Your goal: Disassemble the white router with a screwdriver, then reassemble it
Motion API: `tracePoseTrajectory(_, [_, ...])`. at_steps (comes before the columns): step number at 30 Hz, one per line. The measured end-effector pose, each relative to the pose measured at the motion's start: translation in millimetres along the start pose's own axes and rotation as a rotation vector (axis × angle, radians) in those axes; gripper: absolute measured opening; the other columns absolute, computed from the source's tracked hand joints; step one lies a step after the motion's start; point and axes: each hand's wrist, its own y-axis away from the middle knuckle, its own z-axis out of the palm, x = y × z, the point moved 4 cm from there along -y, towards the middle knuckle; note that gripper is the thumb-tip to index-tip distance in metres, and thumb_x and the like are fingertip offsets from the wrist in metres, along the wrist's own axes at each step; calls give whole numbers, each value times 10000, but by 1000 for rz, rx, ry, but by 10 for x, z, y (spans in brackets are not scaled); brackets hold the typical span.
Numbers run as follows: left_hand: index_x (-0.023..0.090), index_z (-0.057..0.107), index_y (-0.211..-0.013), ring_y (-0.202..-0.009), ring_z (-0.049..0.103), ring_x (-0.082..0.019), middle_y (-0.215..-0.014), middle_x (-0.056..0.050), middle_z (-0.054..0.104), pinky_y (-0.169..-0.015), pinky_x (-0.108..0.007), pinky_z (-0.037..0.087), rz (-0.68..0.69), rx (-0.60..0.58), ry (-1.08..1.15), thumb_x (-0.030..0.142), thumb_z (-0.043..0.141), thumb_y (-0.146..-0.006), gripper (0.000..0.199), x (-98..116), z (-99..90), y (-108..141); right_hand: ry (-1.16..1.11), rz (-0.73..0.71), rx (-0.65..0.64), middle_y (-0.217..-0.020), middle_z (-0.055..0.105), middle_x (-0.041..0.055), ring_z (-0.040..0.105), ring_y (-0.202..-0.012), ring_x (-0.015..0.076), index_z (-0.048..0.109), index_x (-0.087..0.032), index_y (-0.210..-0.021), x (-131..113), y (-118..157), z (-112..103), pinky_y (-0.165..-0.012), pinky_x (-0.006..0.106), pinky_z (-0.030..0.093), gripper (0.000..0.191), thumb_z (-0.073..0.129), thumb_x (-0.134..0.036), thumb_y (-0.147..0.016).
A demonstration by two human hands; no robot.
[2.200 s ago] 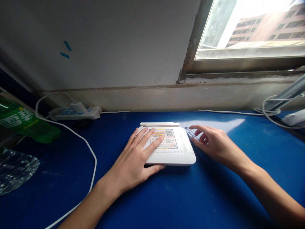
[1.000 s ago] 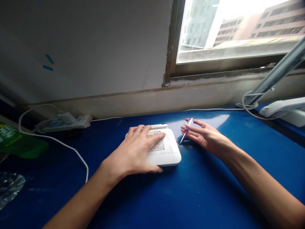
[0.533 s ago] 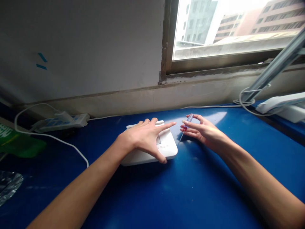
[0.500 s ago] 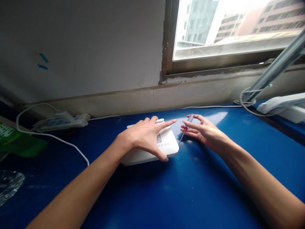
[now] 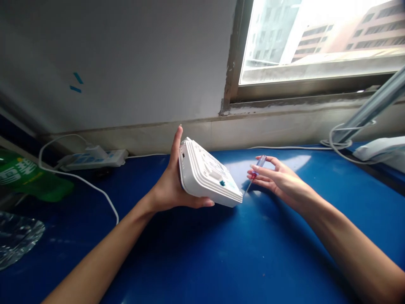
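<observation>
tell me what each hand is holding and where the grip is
The left hand holds a white router, tilted up, with the grip on its left edge and underside. The right hand pinches a small screwdriver by its clear handle.

This looks like a plain indoor workroom, perhaps an office, though it could be a lab. A blue bench (image 5: 202,257) runs along a bare wall (image 5: 126,55), with a power strip (image 5: 95,158) at ten o'clock and a window (image 5: 316,40) at one o'clock.

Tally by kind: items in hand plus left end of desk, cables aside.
White router in left hand: 1
Screwdriver in right hand: 1
Power strip: 1
Green plastic bottle: 1
Crumpled clear plastic: 1
Total: 5
</observation>
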Motion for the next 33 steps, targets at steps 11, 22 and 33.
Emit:
tracePoseTrajectory(11, [361,-225,-1713,-1487,573,-387,-1680,-187,463,-1191,-536,508,-225,-62,320,722,883,-709,1539,-454,-180,491,72,43,32,-893,830,56,846,-869,279,613,-247,-1215,3,50,132,-779,354,747,665,1018,-218,-688])
tracePoseTrajectory(22, [363,424,-1679,-1636,350,-383,-1743,-95,410,-1316,-550,354,-165,-95,-268,486,896,-813,994,-474,-194,524,135,-39,-30,-941,844,61,842,-945,306,632,-276,-1301,66,58,117,-858,409,736,719,1025,-340,-702])
tracePoseTrajectory(33, [382,374,-1709,-1641,315,-435,-1759,-89,406,-1268,-666,373,-137,-152,-485,488,733,-964,834,-397,-141,543,67,-119,-17,-889,821,21,840,-875,285,613,-283,-1253,-48,121,178,-843,411,734,742,1050,-362,-659])
